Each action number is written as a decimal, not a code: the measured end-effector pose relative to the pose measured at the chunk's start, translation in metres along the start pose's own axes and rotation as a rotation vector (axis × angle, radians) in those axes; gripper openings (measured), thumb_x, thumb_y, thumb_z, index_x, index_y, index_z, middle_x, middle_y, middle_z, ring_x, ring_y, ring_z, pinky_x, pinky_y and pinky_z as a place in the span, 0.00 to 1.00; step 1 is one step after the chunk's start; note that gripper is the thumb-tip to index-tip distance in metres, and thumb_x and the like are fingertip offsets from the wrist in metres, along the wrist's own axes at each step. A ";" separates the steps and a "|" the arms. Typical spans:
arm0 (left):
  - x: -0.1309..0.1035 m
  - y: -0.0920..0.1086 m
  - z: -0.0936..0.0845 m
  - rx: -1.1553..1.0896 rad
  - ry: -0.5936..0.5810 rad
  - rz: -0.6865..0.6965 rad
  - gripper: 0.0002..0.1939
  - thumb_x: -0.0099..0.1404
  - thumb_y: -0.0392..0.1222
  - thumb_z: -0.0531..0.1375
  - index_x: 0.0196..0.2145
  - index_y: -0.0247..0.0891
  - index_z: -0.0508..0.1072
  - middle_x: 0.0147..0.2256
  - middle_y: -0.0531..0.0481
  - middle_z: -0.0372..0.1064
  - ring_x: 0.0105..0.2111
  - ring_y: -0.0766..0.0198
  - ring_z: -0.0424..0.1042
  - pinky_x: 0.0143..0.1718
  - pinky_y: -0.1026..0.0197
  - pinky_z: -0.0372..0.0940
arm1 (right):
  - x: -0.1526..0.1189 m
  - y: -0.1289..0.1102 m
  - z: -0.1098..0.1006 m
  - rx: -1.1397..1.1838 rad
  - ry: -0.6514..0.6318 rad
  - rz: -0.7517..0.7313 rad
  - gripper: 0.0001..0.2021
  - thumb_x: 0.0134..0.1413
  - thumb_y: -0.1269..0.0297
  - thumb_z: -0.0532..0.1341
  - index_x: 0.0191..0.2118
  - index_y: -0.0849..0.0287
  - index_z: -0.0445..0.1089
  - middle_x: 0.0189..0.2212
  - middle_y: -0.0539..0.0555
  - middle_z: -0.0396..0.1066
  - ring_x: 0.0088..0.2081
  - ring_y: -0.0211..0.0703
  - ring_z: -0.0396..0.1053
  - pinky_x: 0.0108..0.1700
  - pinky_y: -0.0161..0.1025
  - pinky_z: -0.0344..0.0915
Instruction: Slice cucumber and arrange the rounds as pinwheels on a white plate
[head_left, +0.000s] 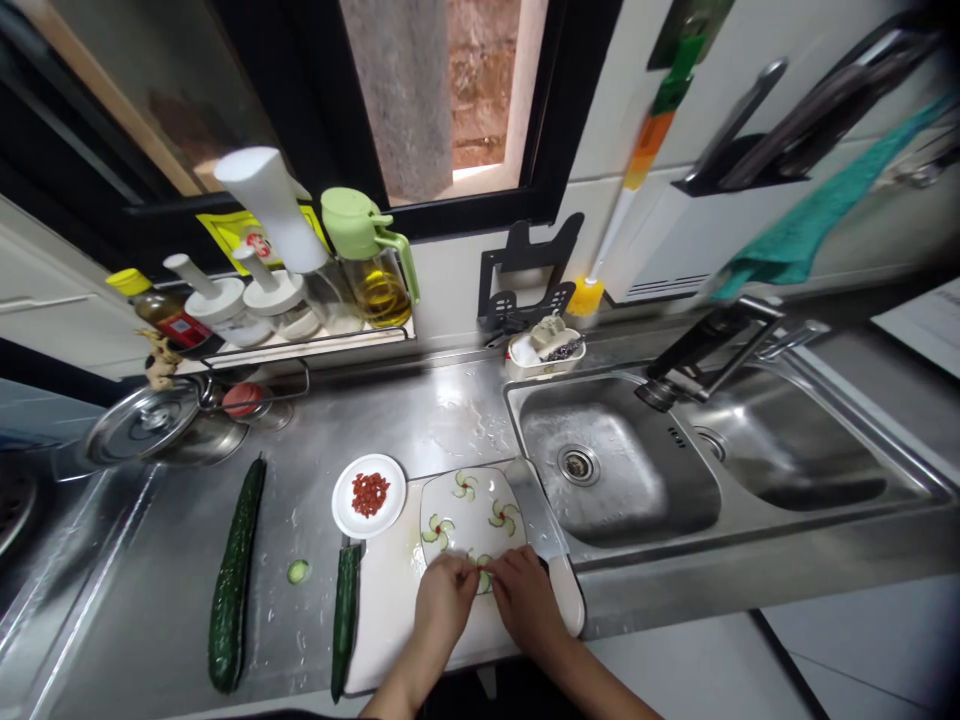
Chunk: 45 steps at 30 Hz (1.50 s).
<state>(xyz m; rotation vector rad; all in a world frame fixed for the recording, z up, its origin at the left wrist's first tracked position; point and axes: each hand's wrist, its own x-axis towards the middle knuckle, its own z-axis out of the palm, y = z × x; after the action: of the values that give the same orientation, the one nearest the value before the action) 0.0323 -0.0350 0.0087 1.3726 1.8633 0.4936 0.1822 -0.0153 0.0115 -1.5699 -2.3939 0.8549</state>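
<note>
A white square plate point(486, 505) rests on the white cutting board point(386, 610). Pinwheels of thin cucumber slices point(504, 516) with red centres lie near its edges. At the near edge, my left hand point(448, 592) and my right hand point(526, 596) meet over one pinwheel, fingertips pinched close together. A red bit shows between them, but what each hand grips is hidden. Left of the board's top stands a small white dish point(340, 500) of red goji berries point(370, 494). A cut cucumber point(346, 615) lies along the board's left edge. Right of the plate is a broad knife blade point(541, 510).
A whole cucumber point(237, 580) and a cucumber end piece point(298, 571) lie on the steel counter to the left. The double sink point(622, 530) with its faucet point(705, 365) is on the right. Behind stand a lidded pot point(154, 425), a seasoning rack point(337, 345) and an oil jug point(379, 285).
</note>
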 end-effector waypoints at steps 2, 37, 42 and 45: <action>0.001 0.001 0.000 0.023 -0.009 -0.011 0.12 0.59 0.40 0.54 0.23 0.37 0.75 0.26 0.48 0.71 0.29 0.63 0.69 0.34 0.63 0.59 | 0.000 -0.001 0.000 -0.011 -0.012 -0.004 0.12 0.53 0.73 0.56 0.41 0.55 0.72 0.35 0.54 0.68 0.41 0.46 0.60 0.44 0.40 0.56; -0.006 -0.023 -0.030 -0.107 0.166 0.014 0.12 0.61 0.45 0.53 0.29 0.39 0.75 0.30 0.47 0.72 0.29 0.63 0.69 0.34 0.62 0.62 | 0.006 0.024 -0.013 0.037 0.115 0.024 0.14 0.53 0.73 0.53 0.41 0.58 0.73 0.35 0.56 0.71 0.41 0.47 0.62 0.44 0.42 0.59; -0.008 -0.046 -0.041 -0.111 0.298 -0.128 0.16 0.57 0.50 0.56 0.35 0.36 0.74 0.29 0.48 0.70 0.25 0.63 0.67 0.31 0.61 0.63 | 0.010 0.040 -0.024 0.032 0.189 0.149 0.15 0.53 0.70 0.51 0.43 0.61 0.71 0.36 0.58 0.71 0.40 0.49 0.63 0.46 0.44 0.59; -0.008 -0.054 -0.037 -0.204 0.297 -0.207 0.22 0.55 0.53 0.57 0.41 0.34 0.71 0.30 0.48 0.71 0.27 0.63 0.69 0.33 0.61 0.64 | 0.013 0.045 -0.022 0.023 0.205 0.221 0.17 0.52 0.69 0.51 0.45 0.64 0.70 0.36 0.60 0.71 0.40 0.50 0.64 0.46 0.45 0.59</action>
<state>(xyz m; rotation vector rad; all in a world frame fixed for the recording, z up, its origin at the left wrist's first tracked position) -0.0295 -0.0567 -0.0018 1.0010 2.0975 0.7905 0.2213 0.0176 0.0037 -1.8403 -2.0924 0.7145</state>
